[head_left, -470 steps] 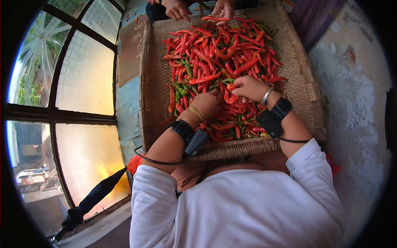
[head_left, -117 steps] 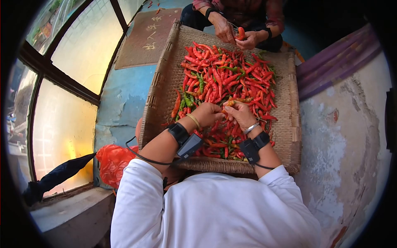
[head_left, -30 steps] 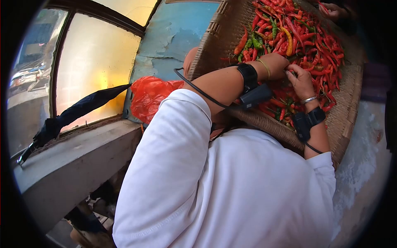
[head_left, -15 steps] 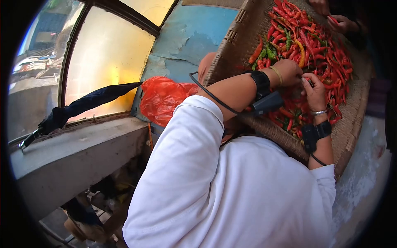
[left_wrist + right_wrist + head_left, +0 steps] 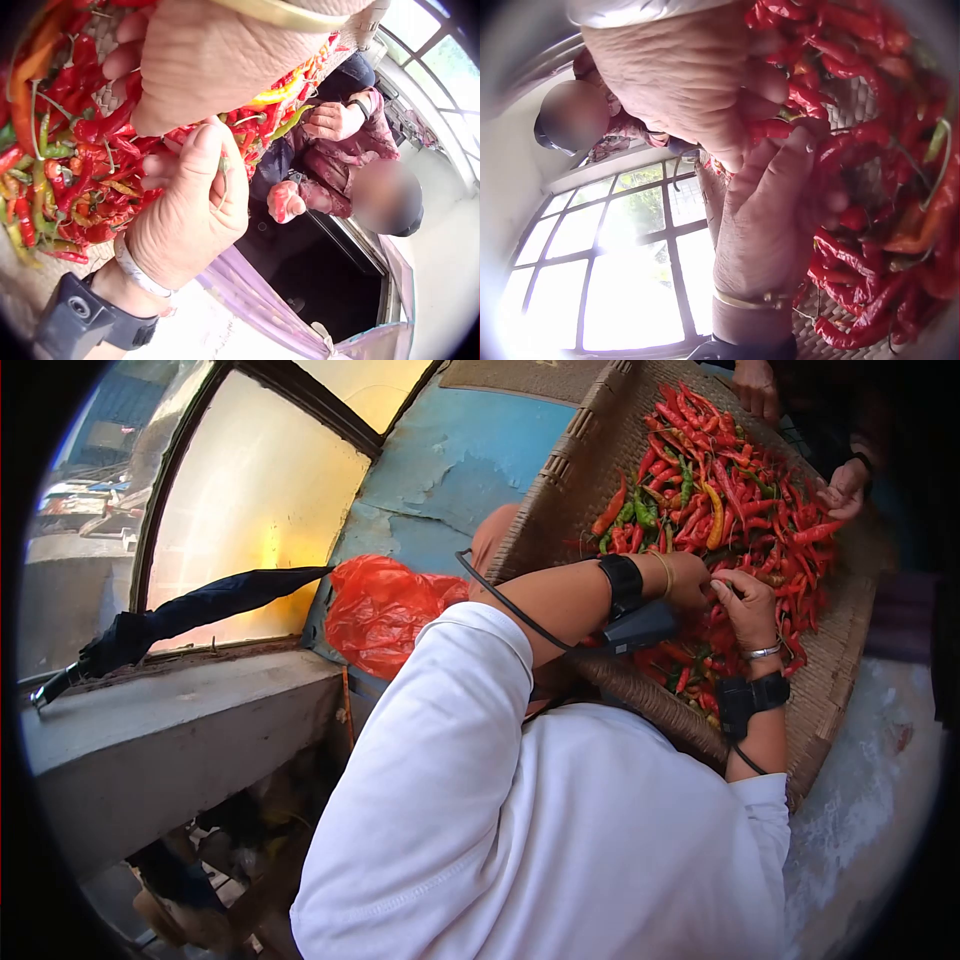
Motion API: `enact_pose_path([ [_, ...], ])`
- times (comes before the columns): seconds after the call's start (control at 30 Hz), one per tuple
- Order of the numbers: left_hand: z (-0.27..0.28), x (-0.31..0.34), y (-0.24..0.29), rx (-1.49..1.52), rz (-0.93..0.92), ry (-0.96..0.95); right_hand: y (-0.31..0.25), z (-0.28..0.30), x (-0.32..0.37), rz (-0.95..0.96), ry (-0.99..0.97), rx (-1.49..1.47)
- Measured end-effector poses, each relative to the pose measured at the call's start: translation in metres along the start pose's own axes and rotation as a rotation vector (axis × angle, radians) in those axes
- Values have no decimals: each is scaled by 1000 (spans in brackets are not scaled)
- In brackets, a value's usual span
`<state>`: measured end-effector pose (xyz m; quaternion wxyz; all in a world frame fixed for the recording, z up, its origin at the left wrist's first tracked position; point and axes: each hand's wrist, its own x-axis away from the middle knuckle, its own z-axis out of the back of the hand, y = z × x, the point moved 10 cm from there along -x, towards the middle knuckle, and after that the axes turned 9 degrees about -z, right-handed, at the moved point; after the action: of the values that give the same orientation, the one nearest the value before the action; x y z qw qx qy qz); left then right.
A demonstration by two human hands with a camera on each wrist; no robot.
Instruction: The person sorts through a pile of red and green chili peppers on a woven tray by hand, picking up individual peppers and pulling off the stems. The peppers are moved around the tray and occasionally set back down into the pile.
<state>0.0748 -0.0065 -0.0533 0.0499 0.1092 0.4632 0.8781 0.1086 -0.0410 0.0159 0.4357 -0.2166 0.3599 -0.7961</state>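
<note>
My left hand (image 5: 686,582) and right hand (image 5: 750,608) meet over a heap of red chili peppers (image 5: 740,490) in a shallow woven basket (image 5: 548,500). In the right wrist view, a small red chili pepper (image 5: 771,129) lies between the hands, pinched by the fingers of both. The left thumb presses close to its end. From the left wrist, the right hand's thumb and forefinger are seen together, with a thin pale-green stem (image 5: 223,169) hanging from them. The left fingertips are partly hidden behind the hand. Some green and yellow peppers (image 5: 716,518) are mixed in.
Across the basket another person's hand (image 5: 848,488) is beside a red pepper; their other hand (image 5: 756,388) is at the far rim. On the left are a red plastic bag (image 5: 390,610), a folded dark umbrella (image 5: 200,605) on a ledge (image 5: 190,705), and windows.
Over the last seconds the head view has swung left and down. My hands stay together over the heap. The other person's hands have moved apart in the last half second.
</note>
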Motion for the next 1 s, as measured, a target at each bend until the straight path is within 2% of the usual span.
enact_pose_path([
  [0.1, -3, 9, -3, 236, 110, -65, 2, 11, -1, -15, 23, 119],
  [0.13, -3, 10, -7, 289, 156, -67, 8, 14, -1, -80, 15, 99],
  [0.2, 5, 7, -6, 282, 119, -24, 29, 22, -2, -162, 37, 40],
  [0.23, 14, 7, -4, 262, 101, 40, 37, 25, 1, -296, 18, -37],
  [0.3, 21, 6, -2, 272, 104, 60, 46, 33, 4, -446, 40, -171],
  [0.37, 37, 8, -7, 470, 102, 258, 50, 34, 5, -449, 17, -121],
  [0.43, 39, 8, -7, 530, 107, 296, 57, 30, 5, -449, -14, -77],
  [0.5, 50, 12, -9, 658, 57, 439, 51, 33, 2, -322, 36, 258],
  [0.57, 52, 13, -13, 666, 48, 476, 54, 40, 1, -341, 48, 294],
  [0.67, 52, 14, -19, 676, 90, 477, 72, 67, 9, -553, 179, -398],
  [0.7, 53, 15, -16, 675, 87, 475, 72, 77, 9, -446, 299, -821],
  [0.77, 48, 15, -12, 679, 112, 421, 88, 86, 16, -512, 399, -1042],
  [0.8, 48, 15, -12, 676, 109, 416, 91, 85, 17, -510, 405, -1044],
  [0.87, 43, 13, -15, 752, 138, 396, 95, 71, 14, -599, 293, -601],
  [0.9, 44, 13, -13, 746, 134, 395, 84, 57, 10, -568, 192, -435],
  [0.93, 42, 13, -11, 814, 121, 378, 65, 42, 6, -483, 117, -380],
  [1.0, 41, 12, -10, 877, 107, 358, 41, 7, 4, -441, -96, -504],
])
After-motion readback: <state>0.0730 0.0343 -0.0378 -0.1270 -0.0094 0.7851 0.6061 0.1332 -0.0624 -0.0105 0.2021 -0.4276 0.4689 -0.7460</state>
